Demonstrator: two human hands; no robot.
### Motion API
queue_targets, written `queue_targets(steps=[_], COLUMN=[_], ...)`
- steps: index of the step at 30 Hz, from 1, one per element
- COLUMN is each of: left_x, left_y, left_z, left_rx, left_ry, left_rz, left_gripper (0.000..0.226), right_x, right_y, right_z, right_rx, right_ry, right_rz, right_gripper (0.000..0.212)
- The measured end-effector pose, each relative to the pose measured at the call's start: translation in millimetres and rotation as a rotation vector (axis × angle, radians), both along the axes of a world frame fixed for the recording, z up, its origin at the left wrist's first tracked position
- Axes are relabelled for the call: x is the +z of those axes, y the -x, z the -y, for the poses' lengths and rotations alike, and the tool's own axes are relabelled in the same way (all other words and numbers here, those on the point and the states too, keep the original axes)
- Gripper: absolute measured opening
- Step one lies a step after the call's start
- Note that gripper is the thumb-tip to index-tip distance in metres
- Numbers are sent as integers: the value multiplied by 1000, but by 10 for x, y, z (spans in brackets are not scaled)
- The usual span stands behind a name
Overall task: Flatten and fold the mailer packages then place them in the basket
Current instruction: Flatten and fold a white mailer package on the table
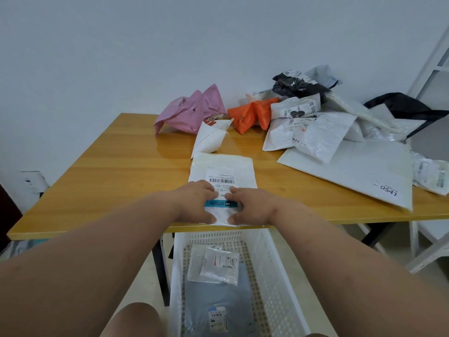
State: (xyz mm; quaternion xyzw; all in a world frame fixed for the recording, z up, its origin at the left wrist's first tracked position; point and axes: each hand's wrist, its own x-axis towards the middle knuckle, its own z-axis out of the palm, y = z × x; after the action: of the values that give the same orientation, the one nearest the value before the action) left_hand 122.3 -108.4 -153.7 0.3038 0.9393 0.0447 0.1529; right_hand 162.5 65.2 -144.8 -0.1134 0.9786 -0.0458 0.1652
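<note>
Hands side by side at near table edge: left hand (196, 203) and right hand (251, 206), fingers extended, pressing flat on white mailer (222, 166). Mailer thin, glossy plastic, rectangular, smooth; barcode label and teal strip on top; near end at table edge. Table (109, 171) glossy yellow wood. White lattice plastic basket (272, 271) below near edge, holding flat grey mailer (218, 295) and two small folded white packets (217, 265). Far side: crumpled pink bag (192, 110), crumpled orange bag (252, 114), folded white packet (211, 137). Far right: wrinkled heap of white and black mailers (315, 117) on large flat white mailer (357, 171).
</note>
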Motion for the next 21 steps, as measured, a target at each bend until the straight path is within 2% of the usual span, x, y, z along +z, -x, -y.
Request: queue_targets(steps=[6,9,13,21], left_x=[24,81,127,132], left_y=[-53,-51,-71,-107], left_z=[-20,21,125,116], left_rx=[25,52,67,58], left_ry=[-14,-14,13,48], left_rz=[-32,12,70,54], left_gripper=[72,69,67,67], right_x=[7,67,116,47], right_y=[6,32,5,-27], right_z=[23,-20,-75,-34], right_rx=[-19,-26,-22,-61], right_ry=[-2,-24,-75,-52], right_rz=[-14,23,76,10], right_gripper=[68,60,64,56])
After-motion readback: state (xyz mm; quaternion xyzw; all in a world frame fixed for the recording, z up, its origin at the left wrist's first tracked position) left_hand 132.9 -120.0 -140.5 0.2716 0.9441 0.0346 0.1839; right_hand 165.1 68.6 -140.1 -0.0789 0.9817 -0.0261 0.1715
